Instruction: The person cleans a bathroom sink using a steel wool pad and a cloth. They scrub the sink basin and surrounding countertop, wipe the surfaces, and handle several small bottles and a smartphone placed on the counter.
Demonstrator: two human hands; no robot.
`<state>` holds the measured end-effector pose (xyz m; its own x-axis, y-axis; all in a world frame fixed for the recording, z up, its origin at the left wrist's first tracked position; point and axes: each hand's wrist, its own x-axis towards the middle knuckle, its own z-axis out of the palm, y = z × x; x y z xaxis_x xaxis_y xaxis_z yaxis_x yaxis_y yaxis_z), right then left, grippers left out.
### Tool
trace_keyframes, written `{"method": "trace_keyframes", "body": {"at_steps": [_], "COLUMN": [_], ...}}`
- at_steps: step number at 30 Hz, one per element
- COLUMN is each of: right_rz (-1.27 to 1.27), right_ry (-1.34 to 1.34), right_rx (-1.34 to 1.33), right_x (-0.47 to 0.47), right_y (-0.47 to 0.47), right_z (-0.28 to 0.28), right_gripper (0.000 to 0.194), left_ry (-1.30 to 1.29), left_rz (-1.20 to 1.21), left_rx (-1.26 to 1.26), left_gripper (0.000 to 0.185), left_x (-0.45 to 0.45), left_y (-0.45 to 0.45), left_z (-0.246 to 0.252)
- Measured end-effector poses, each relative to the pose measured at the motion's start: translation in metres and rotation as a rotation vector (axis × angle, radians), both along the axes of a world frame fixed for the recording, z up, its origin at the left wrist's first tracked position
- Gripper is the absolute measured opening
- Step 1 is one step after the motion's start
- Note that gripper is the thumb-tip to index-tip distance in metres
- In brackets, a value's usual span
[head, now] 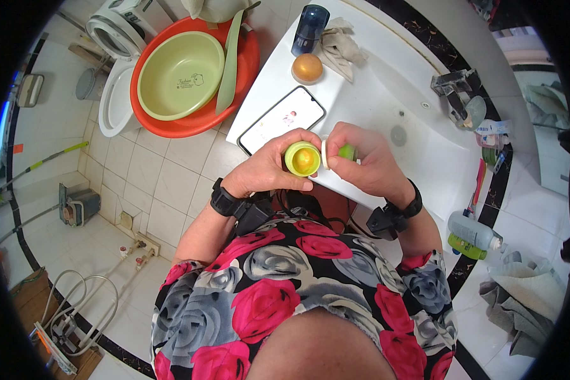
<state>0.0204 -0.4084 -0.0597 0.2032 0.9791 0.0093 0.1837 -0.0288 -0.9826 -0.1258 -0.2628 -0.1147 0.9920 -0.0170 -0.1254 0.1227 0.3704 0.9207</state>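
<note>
My left hand [265,165] holds a small yellow-green cosmetic jar [304,159] with its mouth up, and golden-yellow contents show inside. Just right of it, my right hand [368,159] pinches a white disc [325,155], seen edge-on beside the jar's rim. A bright green piece [347,152], possibly the jar's lid, is partly hidden in the same hand. Both hands are over the near edge of a white washbasin [361,109]. Beyond the left hand a smartphone [289,116] with a lit screen lies on the basin's ledge.
A gold-topped round container [307,68], a dark blue bottle [309,30] and a crumpled cloth [338,47] sit farther along the ledge. At left, a green basin [171,61] rests in a red tub [147,124] by a toilet [111,102]. Bottles [472,230] line the right edge.
</note>
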Motion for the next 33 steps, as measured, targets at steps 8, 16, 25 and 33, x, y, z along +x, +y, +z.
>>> {"method": "trace_keyframes", "body": {"at_steps": [8,16,25,33], "right_rz": [-0.037,-0.027,-0.027,-0.09], "right_ry": [-0.359,-0.499,-0.598,-0.671], "right_rx": [-0.008,-0.053,-0.055,-0.067], "right_x": [-0.006,-0.007,-0.009,-0.01], "right_y": [0.004,0.006,0.008,0.015], "right_z": [-0.008,-0.012,-0.017,-0.022], "right_gripper": [0.009,0.01,0.012,0.013], "left_ry": [0.06,0.103,0.092,0.123], "left_rz": [0.023,0.038,0.066,0.123], "left_rx": [0.173,0.304,0.469,0.561], "left_gripper": [0.059,0.056,0.054,0.046], "left_x": [0.004,0.006,0.004,0.011], "left_y": [-0.001,-0.002,-0.002,-0.003], "left_z": [-0.005,-0.005,-0.005,0.008]}}
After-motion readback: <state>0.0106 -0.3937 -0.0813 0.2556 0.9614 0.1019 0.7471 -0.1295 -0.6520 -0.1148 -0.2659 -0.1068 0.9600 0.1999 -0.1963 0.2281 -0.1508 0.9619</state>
